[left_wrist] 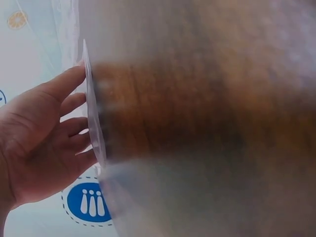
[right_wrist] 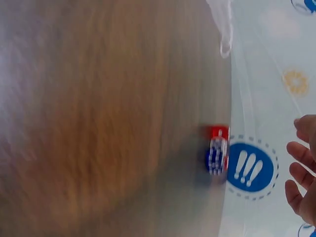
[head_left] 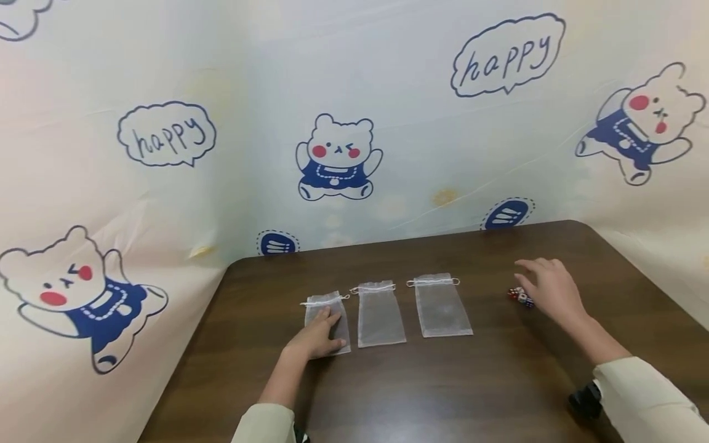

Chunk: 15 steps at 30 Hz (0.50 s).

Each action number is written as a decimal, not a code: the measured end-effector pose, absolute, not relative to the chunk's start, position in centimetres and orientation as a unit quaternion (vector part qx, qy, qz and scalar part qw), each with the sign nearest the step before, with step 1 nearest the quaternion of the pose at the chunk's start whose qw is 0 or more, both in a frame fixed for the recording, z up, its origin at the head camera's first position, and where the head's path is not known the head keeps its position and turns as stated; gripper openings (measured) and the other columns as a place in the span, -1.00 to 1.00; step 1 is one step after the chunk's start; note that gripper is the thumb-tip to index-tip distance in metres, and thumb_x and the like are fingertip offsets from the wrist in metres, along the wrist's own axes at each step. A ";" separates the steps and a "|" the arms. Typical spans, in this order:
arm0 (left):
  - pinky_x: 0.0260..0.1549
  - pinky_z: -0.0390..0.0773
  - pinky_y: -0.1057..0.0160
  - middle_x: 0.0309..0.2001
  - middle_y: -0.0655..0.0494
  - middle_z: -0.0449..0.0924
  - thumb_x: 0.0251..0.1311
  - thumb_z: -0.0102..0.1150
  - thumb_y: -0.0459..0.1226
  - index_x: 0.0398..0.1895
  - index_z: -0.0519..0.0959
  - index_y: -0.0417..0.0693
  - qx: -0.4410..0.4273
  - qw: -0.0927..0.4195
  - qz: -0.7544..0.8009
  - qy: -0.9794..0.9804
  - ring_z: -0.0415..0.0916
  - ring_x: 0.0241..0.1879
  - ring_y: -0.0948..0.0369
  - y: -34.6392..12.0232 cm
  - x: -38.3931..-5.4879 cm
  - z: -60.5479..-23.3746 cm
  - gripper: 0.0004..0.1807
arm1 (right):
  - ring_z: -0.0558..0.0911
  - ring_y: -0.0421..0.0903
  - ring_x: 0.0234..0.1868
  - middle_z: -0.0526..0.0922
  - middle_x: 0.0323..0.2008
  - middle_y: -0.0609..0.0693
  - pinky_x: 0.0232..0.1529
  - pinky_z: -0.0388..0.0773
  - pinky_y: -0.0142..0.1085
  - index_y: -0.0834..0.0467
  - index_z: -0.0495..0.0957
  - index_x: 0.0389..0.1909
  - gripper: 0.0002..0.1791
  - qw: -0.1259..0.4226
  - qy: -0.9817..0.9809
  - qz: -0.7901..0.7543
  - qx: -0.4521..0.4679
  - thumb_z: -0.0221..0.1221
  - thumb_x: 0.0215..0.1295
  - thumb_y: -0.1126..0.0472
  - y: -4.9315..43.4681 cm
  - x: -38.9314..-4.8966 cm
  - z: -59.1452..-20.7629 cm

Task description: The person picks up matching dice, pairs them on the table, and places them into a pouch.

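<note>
Three sheer white drawstring pouches lie flat in a row on the table. My left hand (head_left: 317, 337) rests with spread fingers on the left pouch (head_left: 342, 325), hiding part of it. Beside it lie the middle pouch (head_left: 381, 317) and the right pouch (head_left: 443, 311). Several small dice (head_left: 521, 297), red, white and blue, sit in a cluster toward the table's right. Close by them is my right hand (head_left: 556, 294), its fingers loosely bent with nothing between them. The right wrist view shows the dice (right_wrist: 217, 150) apart from the fingertips (right_wrist: 302, 150).
The dark brown wooden table (head_left: 388, 394) has rounded far corners. Behind it and along the sides hangs a pale cloth (head_left: 410, 172) printed with bears and "happy" bubbles. Each pouch has a white cord (head_left: 433, 282) at its far end.
</note>
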<state>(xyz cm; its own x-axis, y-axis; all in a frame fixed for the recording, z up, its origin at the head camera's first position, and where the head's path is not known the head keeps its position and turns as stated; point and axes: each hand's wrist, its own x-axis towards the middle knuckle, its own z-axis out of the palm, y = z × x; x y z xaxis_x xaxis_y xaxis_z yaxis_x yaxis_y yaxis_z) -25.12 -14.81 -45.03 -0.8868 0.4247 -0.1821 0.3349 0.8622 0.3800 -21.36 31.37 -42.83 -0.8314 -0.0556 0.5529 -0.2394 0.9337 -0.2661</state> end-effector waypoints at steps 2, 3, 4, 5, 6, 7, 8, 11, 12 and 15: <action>0.22 0.09 -0.06 0.34 -0.37 0.00 0.09 0.27 -0.16 0.28 0.28 -0.27 0.196 0.129 0.172 0.957 -0.07 0.34 -0.16 -14.7 -25.2 -44.9 -0.29 | 0.43 0.12 -0.39 0.58 -0.47 0.14 -0.42 0.34 -0.02 0.31 0.61 -0.21 -0.74 0.279 -0.946 0.156 0.058 0.28 0.05 0.30 32.1 -21.6 -42.7; 0.22 0.10 -0.07 0.33 -0.38 0.01 0.08 0.28 -0.16 0.27 0.29 -0.28 0.195 0.128 0.172 0.957 -0.06 0.33 -0.17 -14.6 -25.2 -44.8 -0.29 | 0.41 0.10 -0.41 0.56 -0.50 0.10 -0.46 0.32 -0.04 0.30 0.62 -0.22 -0.75 0.268 -0.950 0.152 0.048 0.28 0.06 0.29 32.4 -21.7 -42.7; 0.21 0.10 -0.08 0.32 -0.39 0.01 0.07 0.29 -0.17 0.26 0.30 -0.28 0.195 0.127 0.173 0.957 -0.05 0.33 -0.18 -14.6 -25.2 -44.8 -0.29 | 0.41 0.10 -0.41 0.54 -0.53 0.08 -0.48 0.32 -0.05 0.29 0.63 -0.22 -0.76 0.253 -0.956 0.145 0.041 0.26 0.08 0.28 32.8 -21.8 -42.7; 0.21 0.10 -0.08 0.32 -0.40 0.02 0.06 0.29 -0.17 0.26 0.30 -0.29 0.195 0.127 0.174 0.957 -0.05 0.32 -0.18 -14.6 -25.2 -44.7 -0.29 | 0.41 0.11 -0.41 0.54 -0.53 0.07 -0.50 0.32 -0.05 0.29 0.63 -0.22 -0.76 0.237 -0.961 0.139 0.034 0.25 0.09 0.26 33.1 -21.9 -42.7; 0.20 0.10 -0.10 0.31 -0.41 0.02 0.05 0.30 -0.18 0.25 0.31 -0.30 0.195 0.126 0.177 0.957 -0.04 0.32 -0.20 -14.5 -25.1 -44.7 -0.29 | 0.41 0.12 -0.40 0.55 -0.50 0.09 -0.51 0.33 -0.04 0.29 0.63 -0.21 -0.75 0.218 -0.966 0.133 0.028 0.24 0.10 0.25 33.5 -22.0 -42.8; 0.20 0.10 -0.10 0.31 -0.42 0.03 0.05 0.30 -0.19 0.25 0.31 -0.31 0.196 0.123 0.180 0.956 -0.04 0.32 -0.20 -14.5 -25.1 -44.7 -0.29 | 0.42 0.14 -0.38 0.58 -0.46 0.12 -0.51 0.35 -0.02 0.28 0.63 -0.19 -0.75 0.201 -0.971 0.127 0.024 0.23 0.11 0.25 33.8 -22.1 -42.9; 0.20 0.11 -0.10 0.31 -0.42 0.03 0.04 0.31 -0.19 0.24 0.32 -0.31 0.197 0.122 0.182 0.955 -0.03 0.31 -0.21 -14.5 -25.1 -44.7 -0.29 | 0.42 0.15 -0.36 0.60 -0.40 0.16 -0.50 0.37 0.01 0.28 0.63 -0.17 -0.74 0.185 -0.975 0.121 0.019 0.22 0.12 0.25 34.0 -22.2 -43.0; 0.19 0.11 -0.13 0.29 -0.45 0.04 0.01 0.33 -0.21 0.23 0.33 -0.34 0.203 0.118 0.189 0.954 -0.03 0.30 -0.24 -14.5 -25.1 -44.7 -0.29 | 0.44 0.20 -0.32 0.62 -0.25 0.23 -0.48 0.39 0.07 0.24 0.63 -0.15 -0.73 0.148 -0.984 0.094 0.012 0.21 0.12 0.25 34.5 -22.6 -43.5; 0.19 0.10 -0.14 0.29 -0.46 0.04 0.00 0.34 -0.21 0.22 0.33 -0.35 0.202 0.118 0.191 0.953 -0.02 0.30 -0.24 -14.5 -25.1 -44.7 -0.28 | 0.44 0.21 -0.31 0.62 -0.22 0.24 -0.47 0.40 0.09 0.24 0.63 -0.14 -0.73 0.138 -0.987 0.083 0.010 0.21 0.12 0.25 34.6 -22.7 -43.7; 0.17 0.10 -0.16 0.27 -0.48 0.05 -0.03 0.36 -0.21 0.21 0.34 -0.36 0.206 0.119 0.190 0.953 -0.02 0.29 -0.26 -14.1 -25.4 -44.8 -0.27 | 0.45 0.20 -0.28 0.63 -0.22 0.20 -0.43 0.40 0.09 0.22 0.64 -0.17 -0.74 0.116 -0.991 0.061 -0.002 0.23 0.12 0.22 34.8 -22.8 -44.0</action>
